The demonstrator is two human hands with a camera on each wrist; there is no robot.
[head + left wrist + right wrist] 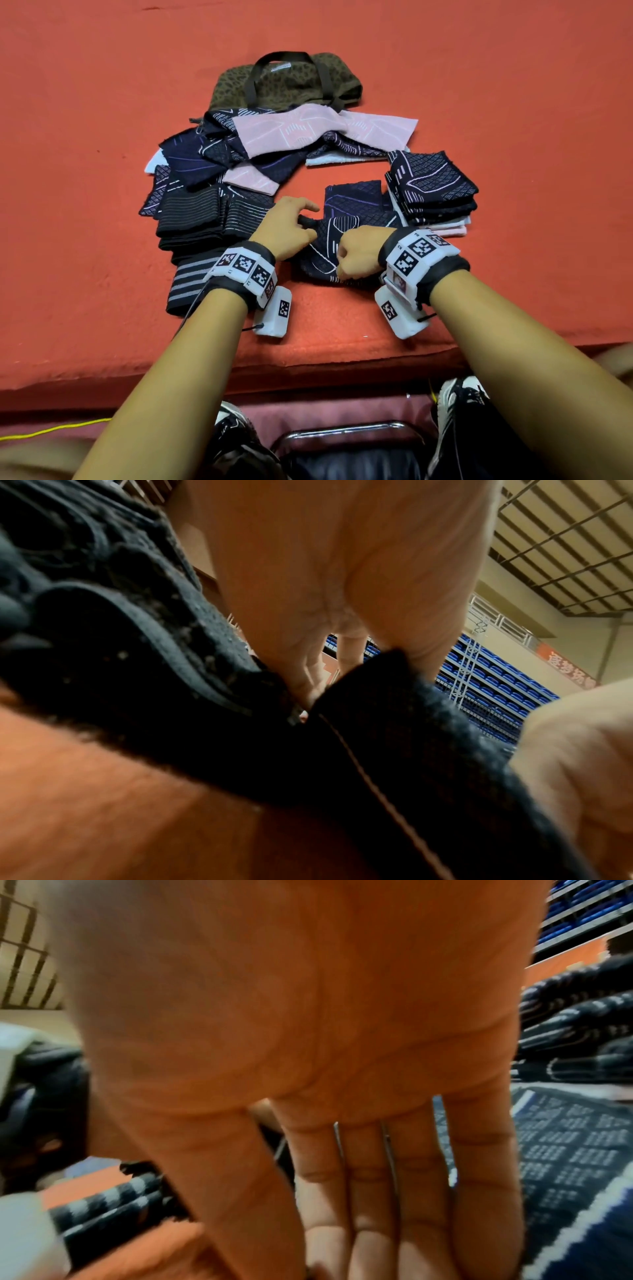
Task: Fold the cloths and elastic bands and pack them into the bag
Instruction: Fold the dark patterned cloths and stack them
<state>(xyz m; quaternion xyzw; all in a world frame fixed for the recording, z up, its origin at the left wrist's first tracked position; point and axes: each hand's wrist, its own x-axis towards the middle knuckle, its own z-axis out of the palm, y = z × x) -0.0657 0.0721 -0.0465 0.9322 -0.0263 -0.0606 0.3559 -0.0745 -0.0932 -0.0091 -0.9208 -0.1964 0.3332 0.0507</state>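
Note:
A dark navy cloth point(346, 219) with white line patterns lies crumpled on the red table point(102, 137) just in front of me. My left hand point(306, 219) pinches its far left corner between thumb and fingers; the left wrist view shows that pinch on the cloth point(394, 750) close up. My right hand point(342, 270) is curled like a fist on the cloth's near edge, fingers bent down over the fabric point(565, 1150). The olive leopard-print bag point(291, 82) with dark handles lies flat at the back.
A neat stack of folded cloths point(435, 185) sits to the right. Unfolded navy and pink cloths point(239, 154) are heaped behind and to the left. Dark striped elastic bands point(195, 219) lie folded on the left. The table's front edge point(308, 349) is near my wrists.

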